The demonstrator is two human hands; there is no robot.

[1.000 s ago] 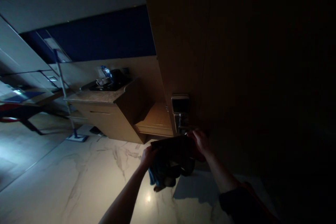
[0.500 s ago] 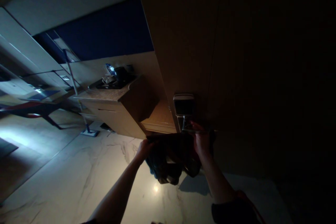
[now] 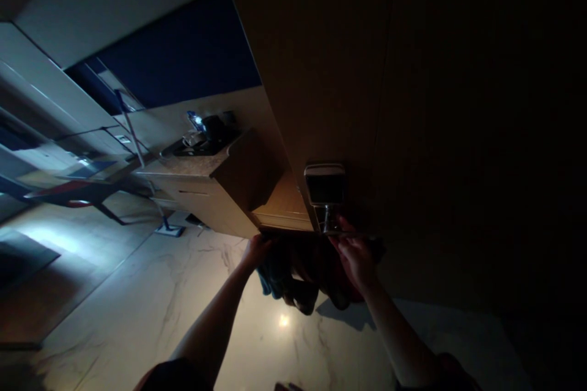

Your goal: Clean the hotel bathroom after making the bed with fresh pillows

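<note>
A dark bundle of cloth (image 3: 300,275), with bluish, brown and reddish folds, hangs low between my hands above the floor. A thin dark straight edge runs along its top. My left hand (image 3: 257,252) is closed on the left end of that edge. My right hand (image 3: 358,256) is closed at the right end, its fingers around the thin edge. Just above those fingers is a metal handle (image 3: 327,218) under a dark, pale-rimmed panel (image 3: 325,185) on the brown upright surface. Shadow hides exactly what the bundle consists of.
A tall brown panel (image 3: 330,73) rises close in front and to the right. Left of it stand an open shelf (image 3: 284,201) and a cabinet (image 3: 206,208) with a tray (image 3: 202,148) of dark items. A flat mop (image 3: 169,230) leans farther left. Marbled floor (image 3: 183,293) lies below.
The view has shifted slightly, so the room appears a little to the right. My right hand has moved slightly right and down, and the bundle's thin edge appears more level. Both hands keep their grip.
</note>
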